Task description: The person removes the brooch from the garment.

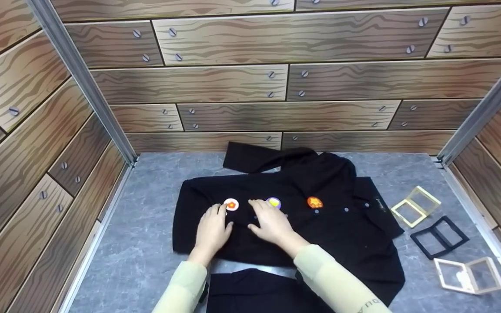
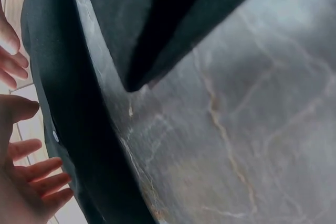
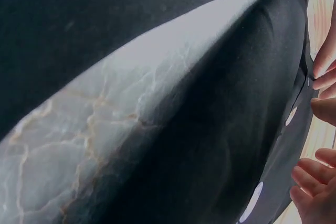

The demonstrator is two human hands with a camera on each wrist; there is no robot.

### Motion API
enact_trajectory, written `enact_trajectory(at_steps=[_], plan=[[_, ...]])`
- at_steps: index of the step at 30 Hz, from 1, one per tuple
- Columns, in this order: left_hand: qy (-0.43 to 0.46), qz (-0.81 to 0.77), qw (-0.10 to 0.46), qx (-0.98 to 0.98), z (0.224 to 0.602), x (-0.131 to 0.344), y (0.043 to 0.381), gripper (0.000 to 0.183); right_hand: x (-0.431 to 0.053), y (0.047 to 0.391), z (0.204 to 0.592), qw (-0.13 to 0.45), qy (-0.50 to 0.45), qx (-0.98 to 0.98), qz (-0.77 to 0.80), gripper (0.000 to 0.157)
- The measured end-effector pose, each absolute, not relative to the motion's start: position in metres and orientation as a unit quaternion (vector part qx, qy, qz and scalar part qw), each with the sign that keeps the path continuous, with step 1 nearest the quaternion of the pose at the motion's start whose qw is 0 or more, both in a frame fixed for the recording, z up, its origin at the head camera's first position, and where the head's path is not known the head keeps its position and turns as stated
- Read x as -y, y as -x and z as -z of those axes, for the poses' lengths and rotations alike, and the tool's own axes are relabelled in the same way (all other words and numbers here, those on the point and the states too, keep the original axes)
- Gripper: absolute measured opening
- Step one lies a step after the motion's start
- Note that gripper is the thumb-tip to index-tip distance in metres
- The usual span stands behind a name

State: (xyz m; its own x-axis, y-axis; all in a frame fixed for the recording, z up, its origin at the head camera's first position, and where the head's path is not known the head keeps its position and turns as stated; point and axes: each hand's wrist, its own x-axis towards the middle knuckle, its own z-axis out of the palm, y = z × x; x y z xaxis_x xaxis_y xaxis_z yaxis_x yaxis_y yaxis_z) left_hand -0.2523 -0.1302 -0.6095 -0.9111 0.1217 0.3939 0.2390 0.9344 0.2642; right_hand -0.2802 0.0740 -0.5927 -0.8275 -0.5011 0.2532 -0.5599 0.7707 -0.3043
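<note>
A black buttoned garment (image 1: 320, 234) lies spread on the grey marbled surface, its row of small buttons running sideways. Three round patches are on it: a white one with a red-orange flower (image 1: 232, 204), a purple and yellow one (image 1: 273, 202) and an orange one (image 1: 315, 202). My left hand (image 1: 212, 230) is over the garment, fingertips at the white patch's edge. Beside the purple patch, partly covering it, is my right hand (image 1: 272, 221). The left wrist view shows my left fingers (image 2: 39, 171) spread and loosely bent. Neither hand visibly grips anything.
On the right lie a yellow hinged frame (image 1: 405, 212), a black one (image 1: 439, 238) and a beige one (image 1: 472, 269) with a white piece inside. Another black cloth (image 1: 250, 291) lies at the front edge. Wood-patterned walls (image 1: 233, 82) enclose the back and sides.
</note>
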Motion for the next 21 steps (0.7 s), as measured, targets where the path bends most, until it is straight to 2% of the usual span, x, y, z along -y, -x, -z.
enact_trajectory(at_steps=[8, 15, 21], plan=[[0.086, 0.154, 0.188, 0.966, 0.611, 0.13, 0.258, 0.051, -0.065, 0.28, 0.596, 0.067, -0.299, 0.935, -0.179, 0.067], [0.077, 0.162, 0.189, 0.966, 0.61, 0.128, 0.268, 0.052, -0.058, 0.286, 0.596, 0.072, -0.309, 0.931, -0.18, 0.058], [0.075, 0.162, 0.198, 0.964, 0.611, 0.126, 0.275, 0.052, -0.052, 0.291, 0.593, 0.052, -0.302, 0.933, -0.186, 0.055]])
